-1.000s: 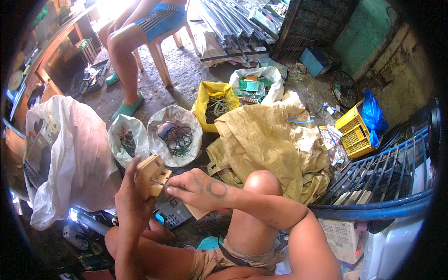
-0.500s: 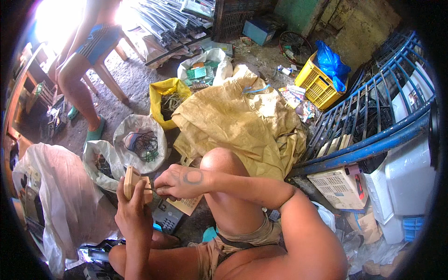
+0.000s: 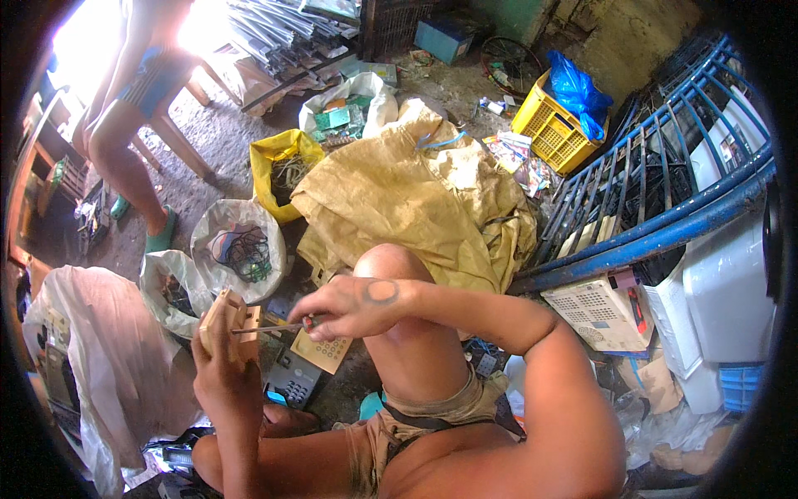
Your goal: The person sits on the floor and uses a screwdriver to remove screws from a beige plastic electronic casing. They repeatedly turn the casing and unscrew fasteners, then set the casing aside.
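Observation:
My left hand (image 3: 223,366) grips a small beige plastic casing (image 3: 226,323), held upright in front of my knee. My right hand (image 3: 353,306) holds a screwdriver (image 3: 274,328) with a red and green handle; its metal shaft points left and its tip touches the casing. Just below the hands lie a beige keypad panel (image 3: 322,351) and a dark telephone base (image 3: 293,378) on the ground.
Open sacks of tangled wires (image 3: 239,249) and a yellow bag (image 3: 281,170) stand ahead, beside a big tan sack (image 3: 407,195). Another person's legs (image 3: 125,150) stand at the far left. A blue metal frame (image 3: 657,208), a yellow crate (image 3: 553,125) and white appliance casings (image 3: 723,283) crowd the right.
The view has swung so the scene sits further right and lower. My right hand has drawn back from the casing, and the screwdriver shaft now shows between the hands.

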{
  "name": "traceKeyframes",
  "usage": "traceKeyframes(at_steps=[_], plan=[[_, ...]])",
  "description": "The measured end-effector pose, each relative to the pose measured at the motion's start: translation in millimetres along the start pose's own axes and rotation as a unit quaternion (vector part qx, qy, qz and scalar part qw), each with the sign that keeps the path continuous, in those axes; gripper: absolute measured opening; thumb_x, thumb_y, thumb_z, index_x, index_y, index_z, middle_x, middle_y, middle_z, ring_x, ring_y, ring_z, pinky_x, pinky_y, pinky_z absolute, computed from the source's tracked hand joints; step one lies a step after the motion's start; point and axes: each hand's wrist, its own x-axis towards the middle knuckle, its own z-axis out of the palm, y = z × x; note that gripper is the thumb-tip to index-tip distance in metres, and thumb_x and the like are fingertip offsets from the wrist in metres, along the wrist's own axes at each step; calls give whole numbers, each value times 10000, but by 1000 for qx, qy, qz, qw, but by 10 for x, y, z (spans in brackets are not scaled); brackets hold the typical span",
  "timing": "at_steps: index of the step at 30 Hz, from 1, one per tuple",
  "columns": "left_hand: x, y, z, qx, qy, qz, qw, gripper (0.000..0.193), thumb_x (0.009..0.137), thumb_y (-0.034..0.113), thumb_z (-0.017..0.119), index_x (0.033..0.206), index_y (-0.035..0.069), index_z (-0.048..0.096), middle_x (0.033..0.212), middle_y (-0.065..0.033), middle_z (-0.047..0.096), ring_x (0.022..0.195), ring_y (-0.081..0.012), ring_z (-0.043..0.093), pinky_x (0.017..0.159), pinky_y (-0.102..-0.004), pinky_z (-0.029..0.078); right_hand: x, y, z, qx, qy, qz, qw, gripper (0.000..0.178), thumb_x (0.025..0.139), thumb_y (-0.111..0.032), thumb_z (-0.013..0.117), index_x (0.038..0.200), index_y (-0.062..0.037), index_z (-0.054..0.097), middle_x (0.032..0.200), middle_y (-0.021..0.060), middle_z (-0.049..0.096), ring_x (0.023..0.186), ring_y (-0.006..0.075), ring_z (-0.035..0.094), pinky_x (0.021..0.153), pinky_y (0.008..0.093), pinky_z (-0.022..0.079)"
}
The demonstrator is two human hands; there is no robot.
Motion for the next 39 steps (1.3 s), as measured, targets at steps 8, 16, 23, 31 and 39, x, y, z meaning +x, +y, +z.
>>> traceKeyframes(at_steps=[8,16,23,31,39], plan=[[35,-94,-134,-112,40,21,993,863,754,36,805,1529,156,446,1248,-230,705,1191,-483,664,948,-504,555,-150,-223,80,593,-15,128,795,491,922,-111,691,1390,14,609,1030,139,707,711,119,622,466,250,468],[-5,-140,-152,-117,45,-29,992,791,732,1,801,1451,138,501,1247,-235,694,1199,-471,660,973,-476,548,-265,-298,44,685,-12,190,703,400,1056,-211,627,1412,-30,607,1026,122,687,576,56,495,426,177,380],[-52,-194,-209,-126,61,-46,989,801,741,36,822,1466,131,494,1254,-224,692,1208,-447,668,999,-454,545,-181,-482,222,107,161,-32,981,415,1046,-198,648,1403,12,619,1025,101,737,910,215,710,839,352,558],[-22,-308,-235,-206,57,-8,977,792,727,42,828,1444,55,492,1229,-223,696,1157,-358,701,1008,-400,533,-104,-658,163,-398,221,-168,874,476,877,-103,702,1349,-42,681,920,40,649,760,144,679,549,311,503],[-44,-345,-384,-237,69,-35,968,767,727,70,851,1408,47,499,1150,-225,723,1110,-345,728,950,-410,567,7,-970,73,-88,192,-100,972,499,858,-75,798,1335,15,682,1252,200,706,1107,322,721,904,380,601]])
